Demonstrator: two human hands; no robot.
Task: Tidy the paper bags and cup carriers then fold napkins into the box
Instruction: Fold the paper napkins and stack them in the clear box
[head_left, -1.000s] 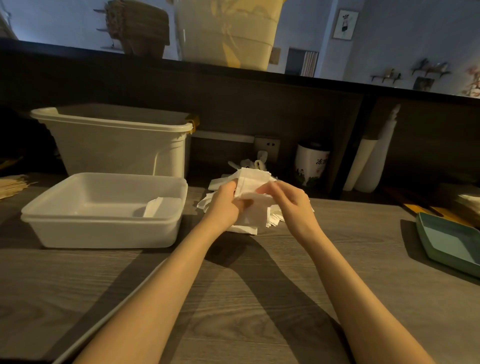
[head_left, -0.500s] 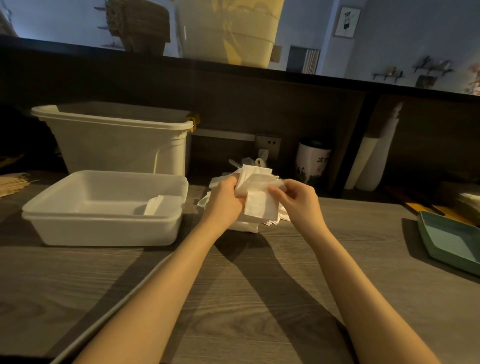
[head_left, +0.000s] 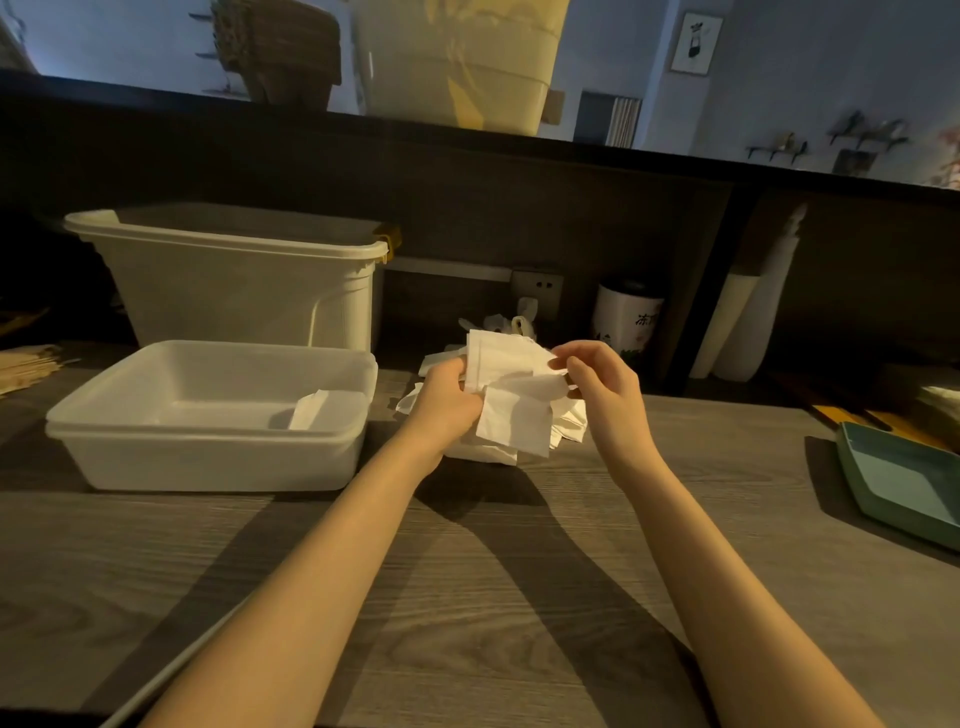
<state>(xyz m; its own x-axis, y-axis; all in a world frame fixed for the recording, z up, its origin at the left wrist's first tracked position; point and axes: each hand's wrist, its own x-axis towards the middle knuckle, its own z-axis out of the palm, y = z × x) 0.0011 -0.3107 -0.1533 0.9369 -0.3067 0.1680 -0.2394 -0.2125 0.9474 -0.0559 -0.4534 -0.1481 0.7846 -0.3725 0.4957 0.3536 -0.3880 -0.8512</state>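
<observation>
Above the wooden counter, both hands hold a white napkin. My left hand grips its left edge, and my right hand pinches its upper right corner. Behind and under the hands lies a loose pile of white napkins. The shallow white box stands to the left, with one folded napkin leaning in its right side. Brown paper bags lie at the far left edge.
A tall white bin stands behind the box. A white jar with printed characters and tall white rolls are against the dark back panel. A teal tray sits at the right edge. A wall socket is behind the pile.
The napkin has opened wider between my hands. My right hand moved up and to the right, now pinching the top corner; the lower flap hangs down.
</observation>
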